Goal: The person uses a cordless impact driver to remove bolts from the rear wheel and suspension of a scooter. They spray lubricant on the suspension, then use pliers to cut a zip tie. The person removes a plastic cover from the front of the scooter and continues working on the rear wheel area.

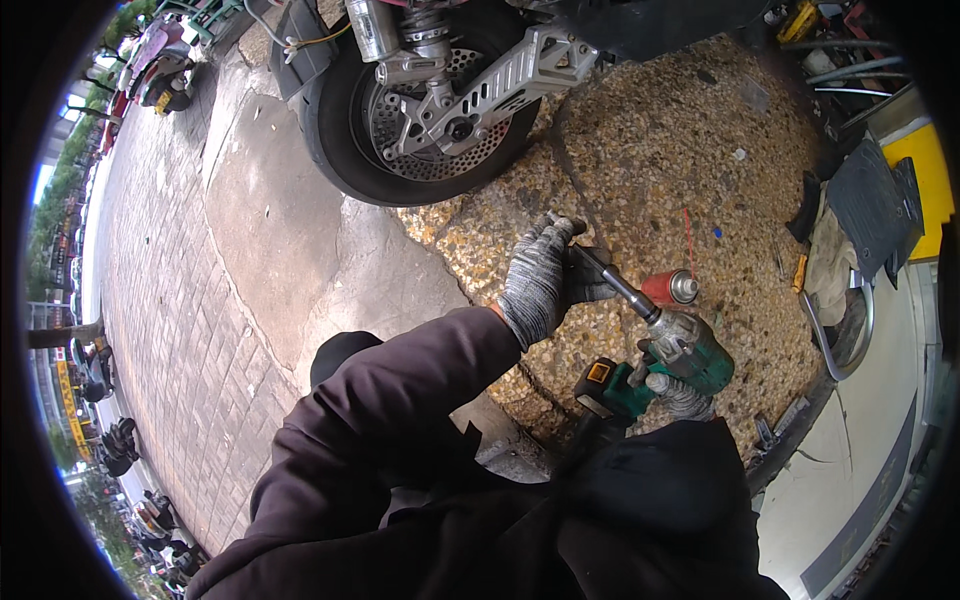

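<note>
My right hand [680,398], in a grey knit glove, grips the handle of a green cordless impact wrench [695,350]. Its battery pack [600,385] points to the left. From the wrench's nose a long metal socket extension [625,288] reaches up and left to my left hand [538,280]. That hand wears a grey glove with a dark palm, and its fingers are curled at the extension's far end. Whatever small thing they hold is hidden. Beyond the left hand stands a wheel [335,150] with a drilled brake disc and a silver swingarm [500,90].
A red spray can [665,287] lies just beyond the wrench, near a thin red straw [688,235] and a small blue piece [717,233]. At right are a dark panel [870,205], a cloth [828,265] and a curved metal tube [850,360]. Brick paving [160,300] stretches left.
</note>
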Demonstrator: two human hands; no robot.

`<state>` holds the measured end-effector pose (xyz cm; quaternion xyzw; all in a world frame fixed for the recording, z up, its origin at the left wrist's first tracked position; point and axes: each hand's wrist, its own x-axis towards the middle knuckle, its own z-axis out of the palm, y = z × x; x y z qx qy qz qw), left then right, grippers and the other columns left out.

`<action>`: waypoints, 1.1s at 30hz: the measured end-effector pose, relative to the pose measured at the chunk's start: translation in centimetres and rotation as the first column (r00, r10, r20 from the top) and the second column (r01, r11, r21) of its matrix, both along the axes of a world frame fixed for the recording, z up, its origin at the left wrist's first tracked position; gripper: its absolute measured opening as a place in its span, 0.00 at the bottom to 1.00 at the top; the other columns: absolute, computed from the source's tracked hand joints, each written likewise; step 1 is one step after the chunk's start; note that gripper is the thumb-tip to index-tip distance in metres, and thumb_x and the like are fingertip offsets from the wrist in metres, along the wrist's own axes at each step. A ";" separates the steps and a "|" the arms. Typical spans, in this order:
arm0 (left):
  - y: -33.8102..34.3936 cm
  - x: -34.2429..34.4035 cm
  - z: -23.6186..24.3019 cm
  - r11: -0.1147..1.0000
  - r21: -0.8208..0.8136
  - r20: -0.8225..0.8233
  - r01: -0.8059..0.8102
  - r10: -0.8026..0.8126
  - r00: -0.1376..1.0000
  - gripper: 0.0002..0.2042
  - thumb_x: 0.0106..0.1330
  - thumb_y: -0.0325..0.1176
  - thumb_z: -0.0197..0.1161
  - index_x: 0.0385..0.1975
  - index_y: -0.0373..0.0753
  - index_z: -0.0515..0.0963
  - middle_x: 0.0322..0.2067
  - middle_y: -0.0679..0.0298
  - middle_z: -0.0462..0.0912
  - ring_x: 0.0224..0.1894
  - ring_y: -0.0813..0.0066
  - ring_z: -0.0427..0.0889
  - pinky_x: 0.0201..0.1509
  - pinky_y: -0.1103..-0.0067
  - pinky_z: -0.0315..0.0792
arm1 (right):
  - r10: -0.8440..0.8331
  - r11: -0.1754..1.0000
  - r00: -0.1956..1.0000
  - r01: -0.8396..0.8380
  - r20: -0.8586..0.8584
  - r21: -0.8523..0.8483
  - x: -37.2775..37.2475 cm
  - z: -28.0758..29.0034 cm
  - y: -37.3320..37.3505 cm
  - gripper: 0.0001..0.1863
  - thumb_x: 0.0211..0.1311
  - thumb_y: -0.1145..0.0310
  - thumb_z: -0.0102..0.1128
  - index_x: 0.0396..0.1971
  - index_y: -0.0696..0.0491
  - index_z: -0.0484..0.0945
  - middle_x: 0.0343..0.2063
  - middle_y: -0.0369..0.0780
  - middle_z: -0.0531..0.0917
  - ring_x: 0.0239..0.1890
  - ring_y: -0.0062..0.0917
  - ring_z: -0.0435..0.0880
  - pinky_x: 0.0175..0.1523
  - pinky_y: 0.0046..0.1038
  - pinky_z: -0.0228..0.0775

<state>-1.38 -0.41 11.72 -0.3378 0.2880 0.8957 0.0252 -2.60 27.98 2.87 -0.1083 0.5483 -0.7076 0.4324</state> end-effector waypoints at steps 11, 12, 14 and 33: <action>8.3 1.1 -3.6 0.927 -0.022 -0.073 0.374 -0.374 0.924 0.13 0.72 0.37 0.51 0.47 0.34 0.70 0.41 0.49 0.81 0.41 0.58 0.84 0.44 0.62 0.82 | -0.307 0.924 0.909 0.355 0.282 -0.139 6.3 -3.7 9.8 0.28 0.57 0.62 0.65 0.56 0.56 0.69 0.36 0.37 0.79 0.37 0.29 0.79 0.42 0.36 0.73; 9.0 1.1 -4.0 0.909 -0.027 -0.066 0.416 -0.417 0.907 0.13 0.71 0.37 0.51 0.47 0.34 0.70 0.41 0.50 0.81 0.40 0.60 0.84 0.43 0.63 0.82 | -0.327 0.907 0.888 0.391 0.323 -0.158 6.7 -4.4 10.9 0.28 0.58 0.62 0.65 0.56 0.56 0.69 0.36 0.37 0.79 0.37 0.30 0.79 0.42 0.36 0.73; 10.1 1.0 -4.9 0.821 -0.174 0.043 0.544 -0.546 0.837 0.14 0.71 0.37 0.54 0.47 0.32 0.71 0.37 0.54 0.81 0.36 0.66 0.84 0.37 0.70 0.82 | -0.356 0.867 0.846 0.457 0.398 -0.196 7.2 -5.8 12.9 0.27 0.58 0.62 0.64 0.56 0.56 0.69 0.36 0.37 0.79 0.37 0.30 0.79 0.43 0.37 0.73; 14.3 0.8 -12.8 0.459 -0.388 0.407 0.799 -0.692 0.596 0.13 0.68 0.38 0.58 0.39 0.31 0.75 0.22 0.64 0.78 0.21 0.79 0.75 0.24 0.80 0.69 | -0.052 0.254 0.984 0.179 -0.172 0.950 3.6 -9.3 14.1 0.13 0.61 0.64 0.62 0.42 0.55 0.78 0.39 0.38 0.84 0.37 0.31 0.82 0.42 0.33 0.75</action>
